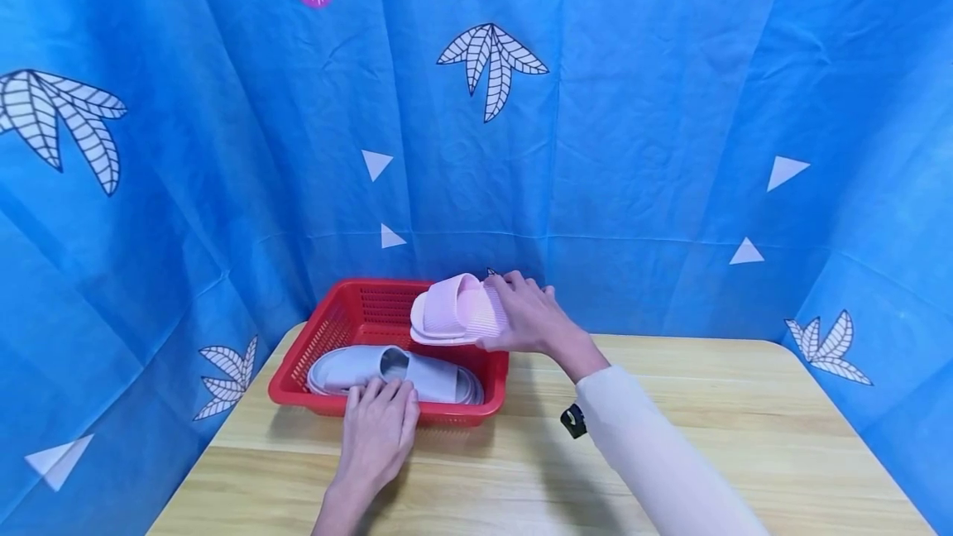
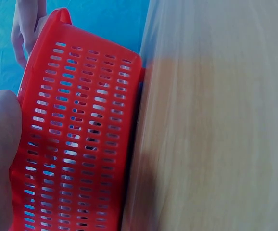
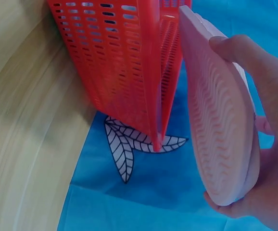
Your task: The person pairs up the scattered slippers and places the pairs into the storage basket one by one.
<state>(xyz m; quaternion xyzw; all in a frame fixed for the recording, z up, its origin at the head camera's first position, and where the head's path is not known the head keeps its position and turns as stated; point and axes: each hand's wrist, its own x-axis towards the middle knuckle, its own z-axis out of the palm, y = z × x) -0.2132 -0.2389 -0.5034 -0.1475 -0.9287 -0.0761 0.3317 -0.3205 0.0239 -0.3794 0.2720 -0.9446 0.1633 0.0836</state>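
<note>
My right hand grips a pair of pink slippers by the heel end, above the right back part of a red plastic basket. In the right wrist view the pair stands on edge, one wavy-patterned sole showing, with a thumb and fingers around it. Grey slippers lie lengthwise in the front of the basket. My left hand is at the basket's front rim, its bent fingers hooked over it beside the grey slippers; the fingertips are hidden. The basket's slotted wall fills much of the left wrist view.
The basket stands at the back left of a light wooden table, close to a blue patterned curtain that surrounds the back and sides. A small black object shows beside the right sleeve.
</note>
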